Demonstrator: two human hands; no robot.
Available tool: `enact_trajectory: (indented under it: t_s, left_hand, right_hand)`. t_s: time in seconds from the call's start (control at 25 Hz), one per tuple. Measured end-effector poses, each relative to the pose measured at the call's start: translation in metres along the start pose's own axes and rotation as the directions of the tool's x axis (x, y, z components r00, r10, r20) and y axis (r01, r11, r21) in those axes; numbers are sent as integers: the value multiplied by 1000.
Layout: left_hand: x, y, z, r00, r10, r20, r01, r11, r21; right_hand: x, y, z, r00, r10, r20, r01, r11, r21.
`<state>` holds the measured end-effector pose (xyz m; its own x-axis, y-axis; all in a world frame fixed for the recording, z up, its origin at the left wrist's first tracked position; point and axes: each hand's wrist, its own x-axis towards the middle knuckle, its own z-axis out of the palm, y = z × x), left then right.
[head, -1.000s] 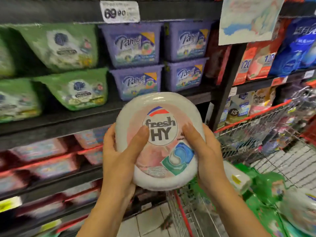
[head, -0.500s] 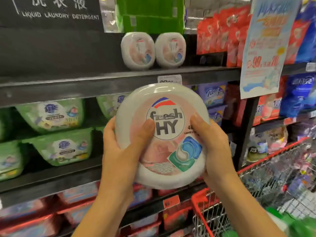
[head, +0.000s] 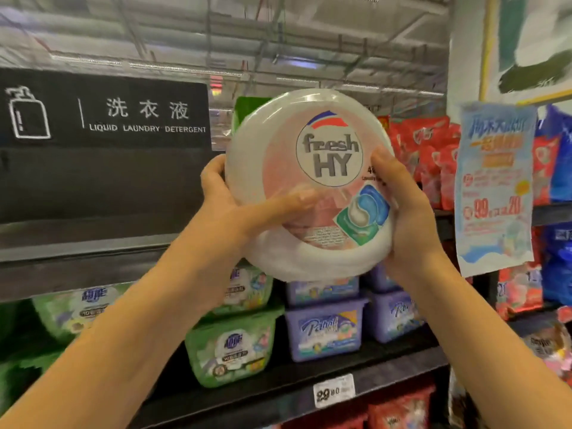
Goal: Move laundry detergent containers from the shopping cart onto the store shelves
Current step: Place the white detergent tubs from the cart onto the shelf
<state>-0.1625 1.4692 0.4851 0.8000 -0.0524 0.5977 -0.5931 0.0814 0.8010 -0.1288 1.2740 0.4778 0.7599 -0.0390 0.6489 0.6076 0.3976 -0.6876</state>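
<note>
Up by the top shelf (head: 77,255), beside the sign (head: 105,113), tub (head: 312,193) now held higher than a second ago, left hand (head: 226,209) and right hand (head: 405,218) both curled round its rim, thumbs on lid; placement on that shelf looks imminent.

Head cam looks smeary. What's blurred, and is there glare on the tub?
Head view: the thumb of the left hand and the poster are motion-smeared; the label on the tub reads clearly, with soft glare along its upper rim; the sign is sharp.
</note>
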Motion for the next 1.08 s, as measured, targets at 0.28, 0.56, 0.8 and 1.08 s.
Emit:
enact_trajectory:
  t_s: [0.28, 0.56, 0.8, 1.08]
  left_hand:
    - [112, -27, 19, 997, -68, 40, 65, 996, 64]
    - [180, -93, 40, 998, -33, 46, 19, 963, 270]
    - [220, -120, 56, 994, -106, 35, 60, 769, 637]
    - [257, -154, 80, 995, -68, -67, 95, 757, 647]
  right_hand:
    - [115, 17, -45, 992, -67, 104, 94, 953, -289]
    - [166, 55, -115, 948, 105, 300, -9, 953, -304]
    - [188, 60, -144, 969, 223, 104, -140, 848, -512]
    - [222, 81, -160, 965, 251, -80, -255, 815, -520]
